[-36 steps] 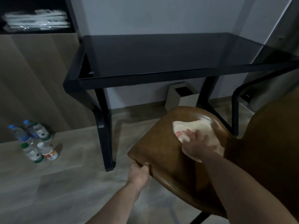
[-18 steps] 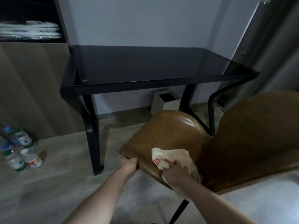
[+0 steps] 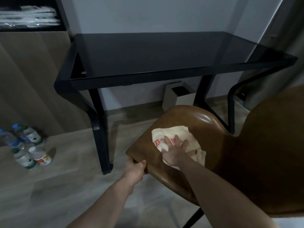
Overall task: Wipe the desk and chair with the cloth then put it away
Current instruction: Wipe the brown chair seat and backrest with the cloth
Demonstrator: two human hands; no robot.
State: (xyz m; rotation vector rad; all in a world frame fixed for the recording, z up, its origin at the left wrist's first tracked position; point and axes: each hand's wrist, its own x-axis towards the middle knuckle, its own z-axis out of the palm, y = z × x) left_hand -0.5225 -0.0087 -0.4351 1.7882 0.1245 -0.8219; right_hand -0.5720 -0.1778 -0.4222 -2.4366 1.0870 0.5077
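The cloth [image 3: 176, 142], cream with red print, lies bunched on the seat of the brown chair [image 3: 194, 119] in the lower middle of the frame. The right hand [image 3: 175, 149] presses it down with fingers spread flat, not curled round it, so only downward pressure moves it. The left hand [image 3: 135, 168] grasps the seat's near-left edge, fingers wrapped over the rim, steadying the chair.

The seat looks smooth and glossy, so the cloth may slide out from under the palm on a quick stroke, or fold over itself and leave patches unwiped. It sits close to the seat's near edge; a stroke toward the lower left could push it off onto the floor [image 3: 69, 186]. If the left hand lets go, a firm wipe could turn or tip the chair on its thin black leg.

The black desk [image 3: 148, 53] fills the upper middle, well apart from the cloth. At lower left, bottles [image 3: 24, 145] stand on the floor; a white bin [image 3: 179, 96] sits under the desk, near the chair's far edge.
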